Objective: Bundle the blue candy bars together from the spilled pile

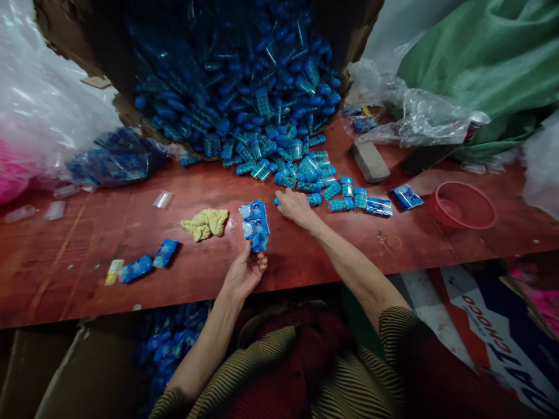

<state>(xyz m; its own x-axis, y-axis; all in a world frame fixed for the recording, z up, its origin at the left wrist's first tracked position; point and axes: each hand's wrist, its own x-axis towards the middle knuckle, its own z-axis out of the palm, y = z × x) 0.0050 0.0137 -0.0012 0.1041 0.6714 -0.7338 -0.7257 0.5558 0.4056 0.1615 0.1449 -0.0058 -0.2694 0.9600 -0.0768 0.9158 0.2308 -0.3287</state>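
Red tabletop (301, 262) bears yellow cloth (205, 224) and grey block (370, 161); left grip (245, 272) pinches blue wrapper (259, 241), right grip (294, 206) unclear.

A workshop is indicated: beyond the right grip (293, 205), small blue containers (264, 103) are heaped in bulk inside a torn carton (61, 35) and spilled onto a red surface (305, 262); farther right, perhaps, a green sack (489, 64) is piled.
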